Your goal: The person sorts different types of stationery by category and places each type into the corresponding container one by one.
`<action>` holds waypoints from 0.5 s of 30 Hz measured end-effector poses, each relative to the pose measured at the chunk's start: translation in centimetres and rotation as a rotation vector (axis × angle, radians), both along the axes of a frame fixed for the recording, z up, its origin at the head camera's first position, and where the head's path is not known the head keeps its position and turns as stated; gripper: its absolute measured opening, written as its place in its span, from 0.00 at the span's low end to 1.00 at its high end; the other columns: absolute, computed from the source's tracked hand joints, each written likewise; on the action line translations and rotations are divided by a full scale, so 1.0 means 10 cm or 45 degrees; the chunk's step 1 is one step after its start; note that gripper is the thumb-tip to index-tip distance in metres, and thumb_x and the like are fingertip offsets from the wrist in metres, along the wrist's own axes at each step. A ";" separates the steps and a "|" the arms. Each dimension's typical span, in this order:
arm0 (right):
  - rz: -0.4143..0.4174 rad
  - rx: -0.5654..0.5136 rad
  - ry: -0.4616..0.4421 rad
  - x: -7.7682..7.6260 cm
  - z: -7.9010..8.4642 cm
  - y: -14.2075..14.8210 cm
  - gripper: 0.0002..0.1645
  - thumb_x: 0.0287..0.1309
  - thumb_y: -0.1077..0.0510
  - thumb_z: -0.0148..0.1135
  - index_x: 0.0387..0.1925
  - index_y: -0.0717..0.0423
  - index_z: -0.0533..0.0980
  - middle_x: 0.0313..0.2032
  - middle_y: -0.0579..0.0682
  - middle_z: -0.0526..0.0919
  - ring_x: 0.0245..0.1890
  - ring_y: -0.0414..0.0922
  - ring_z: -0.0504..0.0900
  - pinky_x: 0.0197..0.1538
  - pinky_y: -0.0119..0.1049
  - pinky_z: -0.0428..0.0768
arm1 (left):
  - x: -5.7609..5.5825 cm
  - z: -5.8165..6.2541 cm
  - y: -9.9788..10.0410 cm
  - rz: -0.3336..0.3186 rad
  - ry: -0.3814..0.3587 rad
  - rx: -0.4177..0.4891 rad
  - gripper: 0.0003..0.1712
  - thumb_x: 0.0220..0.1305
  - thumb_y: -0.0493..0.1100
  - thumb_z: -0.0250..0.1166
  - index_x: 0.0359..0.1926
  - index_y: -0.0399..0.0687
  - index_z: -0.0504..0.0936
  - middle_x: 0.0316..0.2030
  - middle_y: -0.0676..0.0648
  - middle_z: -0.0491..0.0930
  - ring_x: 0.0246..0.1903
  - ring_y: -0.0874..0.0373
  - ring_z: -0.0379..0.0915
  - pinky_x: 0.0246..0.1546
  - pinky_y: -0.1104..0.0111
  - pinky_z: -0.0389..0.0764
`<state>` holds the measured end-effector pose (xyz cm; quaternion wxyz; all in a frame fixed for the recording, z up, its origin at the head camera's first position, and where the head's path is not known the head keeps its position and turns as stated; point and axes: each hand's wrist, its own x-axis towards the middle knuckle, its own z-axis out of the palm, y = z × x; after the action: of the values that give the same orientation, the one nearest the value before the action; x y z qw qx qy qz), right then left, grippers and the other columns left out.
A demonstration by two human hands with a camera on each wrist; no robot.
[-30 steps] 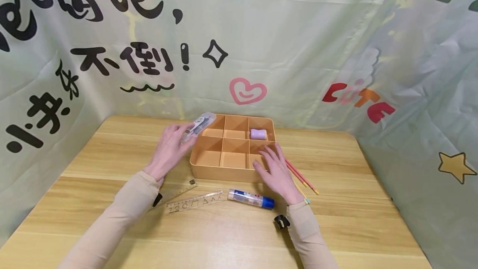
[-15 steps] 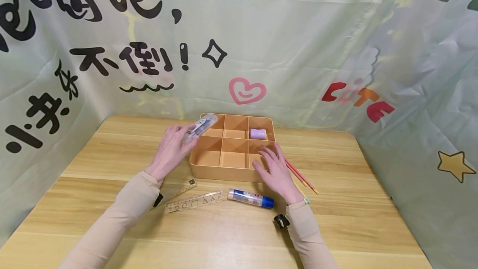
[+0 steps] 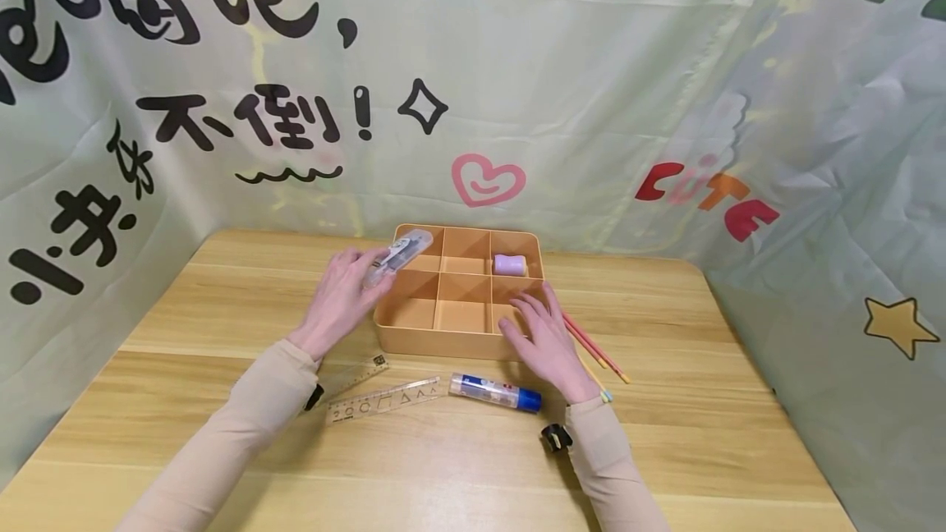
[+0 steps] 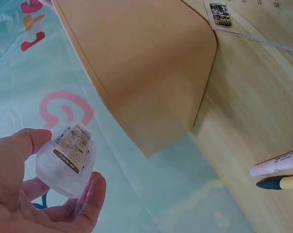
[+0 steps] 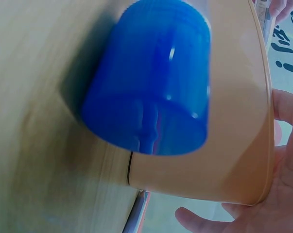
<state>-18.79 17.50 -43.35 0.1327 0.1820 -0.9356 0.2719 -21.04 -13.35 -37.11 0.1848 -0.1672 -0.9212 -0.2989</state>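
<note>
My left hand (image 3: 342,295) holds a small clear plastic case (image 3: 399,254) with a printed label over the left side of a tan box (image 3: 443,341) with several compartments. In the left wrist view, the thumb and curled fingers surround the translucent case (image 4: 67,159), outside the box wall (image 4: 151,97). My right hand (image 3: 548,345) rests at the box's front right corner, fingers spread over the rim and holding nothing loose. Seen from the right wrist, its fingers (image 5: 284,104) touch the rim. A lilac spool-shaped item (image 3: 510,265) lies in the back right compartment.
A glue stick (image 3: 495,392) with a blue cap and clear rulers (image 3: 384,401) lie before the box. Red pencils (image 3: 591,343) lie right of it. A lilac pen (image 4: 277,162) and a yellow, dark-tipped pen (image 4: 282,182) lie on the table. Printed cloth (image 3: 562,105) hangs behind.
My left hand has shifted slightly right with the clear case, further over the box. The right hand stays at the box corner.
</note>
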 end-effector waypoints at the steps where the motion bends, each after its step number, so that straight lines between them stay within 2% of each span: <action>1: -0.001 0.001 0.001 0.00 0.00 0.00 0.31 0.68 0.44 0.50 0.58 0.65 0.74 0.61 0.63 0.72 0.72 0.57 0.40 0.70 0.58 0.50 | 0.00 0.00 0.00 0.002 0.002 -0.005 0.26 0.63 0.46 0.63 0.58 0.37 0.76 0.40 0.34 0.77 0.37 0.44 0.68 0.34 0.53 0.74; 15: 0.007 0.006 0.020 0.00 0.00 0.00 0.31 0.67 0.44 0.51 0.56 0.67 0.75 0.59 0.65 0.73 0.71 0.60 0.41 0.70 0.60 0.48 | 0.01 0.02 0.04 -0.006 -0.038 -0.036 0.26 0.63 0.47 0.63 0.59 0.37 0.76 0.41 0.34 0.77 0.40 0.43 0.69 0.36 0.52 0.76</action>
<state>-18.80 17.50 -43.38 0.1388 0.1870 -0.9346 0.2688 -20.91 -12.95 -36.93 0.1678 -0.1675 -0.9275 -0.2890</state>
